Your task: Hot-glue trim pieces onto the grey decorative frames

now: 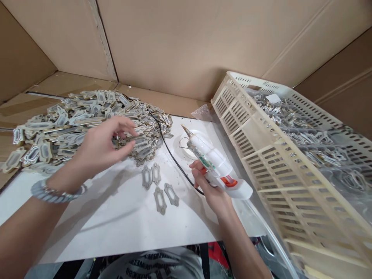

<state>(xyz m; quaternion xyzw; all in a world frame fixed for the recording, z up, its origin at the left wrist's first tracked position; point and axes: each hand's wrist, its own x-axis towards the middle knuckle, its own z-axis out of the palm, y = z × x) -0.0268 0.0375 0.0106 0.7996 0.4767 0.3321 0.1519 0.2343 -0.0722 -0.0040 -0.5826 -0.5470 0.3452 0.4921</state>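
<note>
My right hand (210, 190) grips a white glue gun (216, 162) by its handle, the nozzle tilted up and to the left. Beside a big pile of flat metal frame-shaped pieces (84, 112), my left hand (107, 145) is raised with its fingers apart and nothing between them. Several loose pieces (159, 200) lie flat on the white table (124, 228) between my two hands. Behind the glue gun's nozzle is a round white dish (181, 145), partly hidden by the gun.
A cream plastic crate (261, 155) holding bagged metal parts (319, 137) stands along the right side. A black cable (174, 159) crosses the table. Cardboard walls (174, 46) rise behind, with a small clear plastic bag (203, 112) near them.
</note>
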